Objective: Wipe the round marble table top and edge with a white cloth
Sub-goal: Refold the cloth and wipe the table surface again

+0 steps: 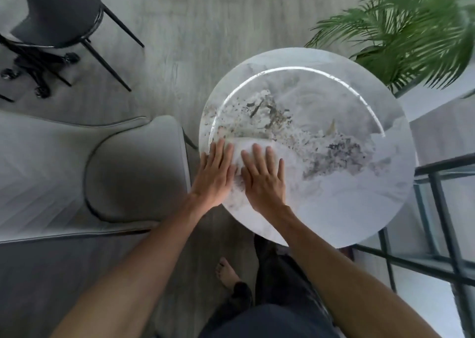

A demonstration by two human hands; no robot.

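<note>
Pressing white cloth (244,148) flat, both hands, table (334,209) left edge

To your left sits a pale grey armchair (133,173) with dark piping. Beyond it, at the far left, a dark chair (59,11) on thin black legs stands over a castor base (38,65). A leafy green palm (411,26) fills the far right, above a dark metal frame (442,209).
</note>
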